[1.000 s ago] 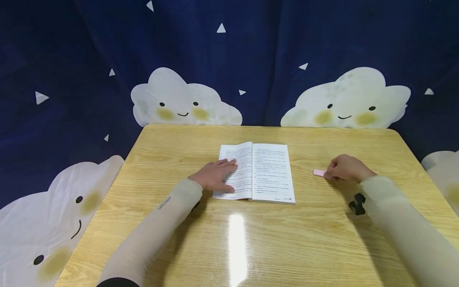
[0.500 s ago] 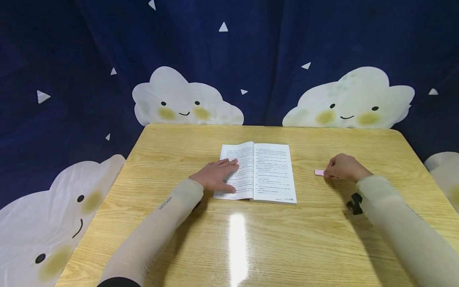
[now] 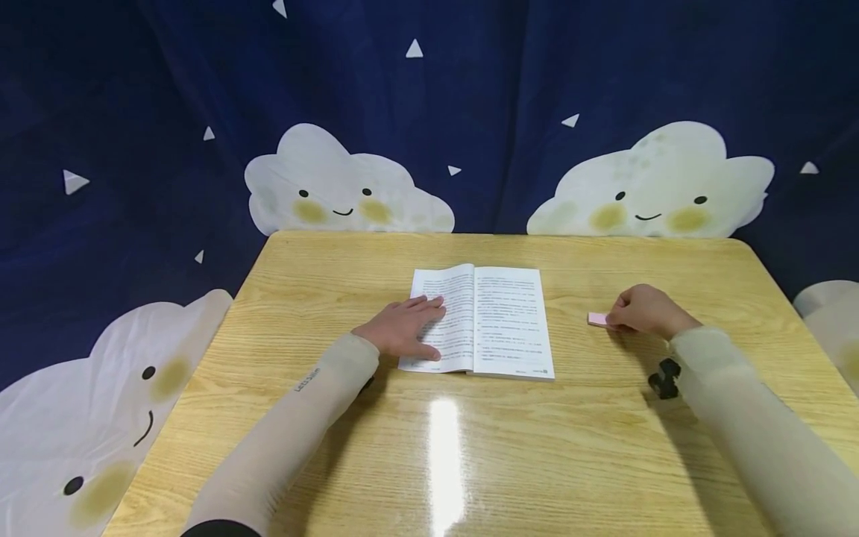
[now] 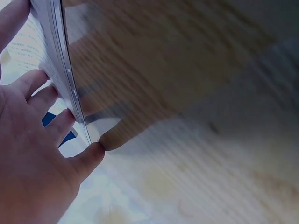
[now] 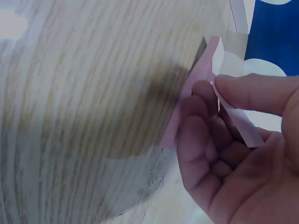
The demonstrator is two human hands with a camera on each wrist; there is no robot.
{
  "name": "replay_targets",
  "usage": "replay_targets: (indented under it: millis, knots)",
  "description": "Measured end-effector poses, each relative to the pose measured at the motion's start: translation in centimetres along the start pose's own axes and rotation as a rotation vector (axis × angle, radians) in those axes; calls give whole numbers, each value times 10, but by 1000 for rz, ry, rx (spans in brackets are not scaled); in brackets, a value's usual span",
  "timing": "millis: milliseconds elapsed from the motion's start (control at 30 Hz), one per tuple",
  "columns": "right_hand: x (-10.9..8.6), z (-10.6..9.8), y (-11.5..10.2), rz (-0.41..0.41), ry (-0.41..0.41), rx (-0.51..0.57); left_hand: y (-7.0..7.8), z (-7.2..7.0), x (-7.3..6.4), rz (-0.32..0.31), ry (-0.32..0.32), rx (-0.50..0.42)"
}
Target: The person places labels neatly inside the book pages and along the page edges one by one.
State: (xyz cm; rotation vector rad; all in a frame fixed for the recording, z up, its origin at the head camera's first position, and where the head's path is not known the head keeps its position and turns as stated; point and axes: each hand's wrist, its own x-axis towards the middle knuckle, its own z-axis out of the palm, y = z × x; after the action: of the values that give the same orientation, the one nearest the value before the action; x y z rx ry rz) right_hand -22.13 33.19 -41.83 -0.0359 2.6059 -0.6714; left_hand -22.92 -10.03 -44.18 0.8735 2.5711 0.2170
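The right hand (image 3: 649, 309) has shifted a little, pinching a pink slip (image 5: 243, 128) by the pad (image 5: 201, 70), right of the book (image 3: 513, 321) where the left hand (image 3: 401, 330) lies spread, so best peel slowly

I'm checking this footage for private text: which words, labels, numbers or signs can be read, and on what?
"Let's Slim", small and slightly soft: on the left sleeve.
Open book: printed lines and a mark at the right page's lower corner, too small to read.
Pink paper: no writing visible.
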Motion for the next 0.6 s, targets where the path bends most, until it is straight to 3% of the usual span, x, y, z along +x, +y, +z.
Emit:
replay_targets:
  millis: [600]
  knots:
    - [3,-4,7,2,-54,101,2,2,0,-14,11,-4]
